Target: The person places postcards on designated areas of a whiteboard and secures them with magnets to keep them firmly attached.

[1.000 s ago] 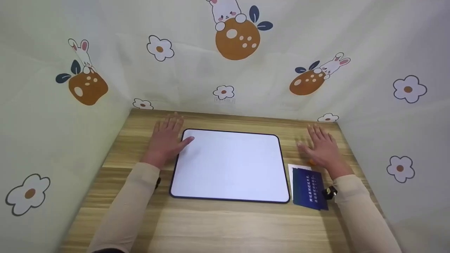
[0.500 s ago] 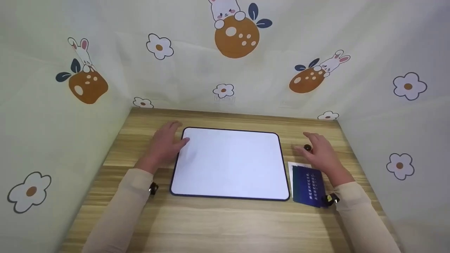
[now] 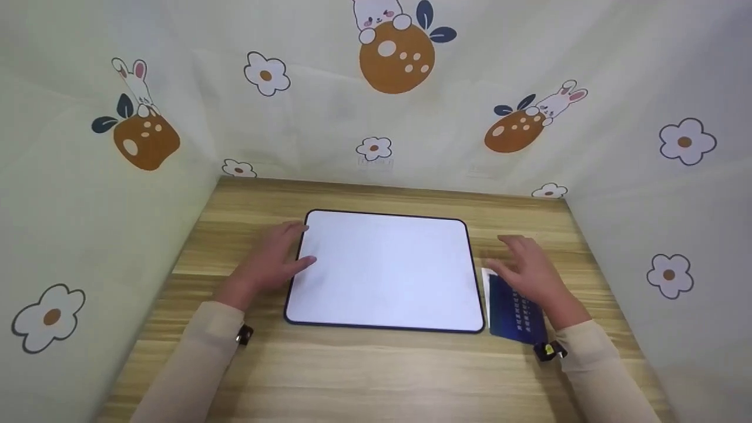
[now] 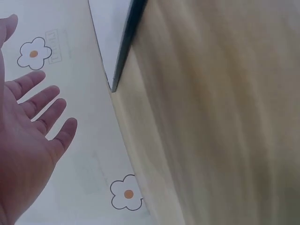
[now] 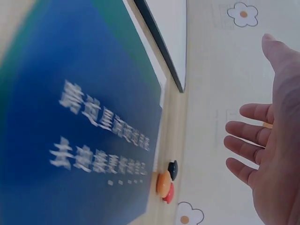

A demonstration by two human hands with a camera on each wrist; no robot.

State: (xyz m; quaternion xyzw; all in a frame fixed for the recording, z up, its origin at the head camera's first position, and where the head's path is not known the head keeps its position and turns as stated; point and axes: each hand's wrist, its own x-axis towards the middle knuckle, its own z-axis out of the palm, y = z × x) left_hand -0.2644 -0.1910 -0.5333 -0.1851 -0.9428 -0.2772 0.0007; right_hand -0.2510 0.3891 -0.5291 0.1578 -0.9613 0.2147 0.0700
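Flanking wht board (image 3: 385, 273): L grip (image 3: 271, 258) & R grip (image 3: 533, 271), thumbs (image 3: 301, 265) inwd.

Head view from above, facing forward-down, close tilted wrist views, whiteboard (image 3: 388, 270) shared

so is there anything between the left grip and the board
Nothing visible. In the head view, the left grip overlaps the left edge of the board; whether it touches is unclear. The blue card lies beyond the board's right side.
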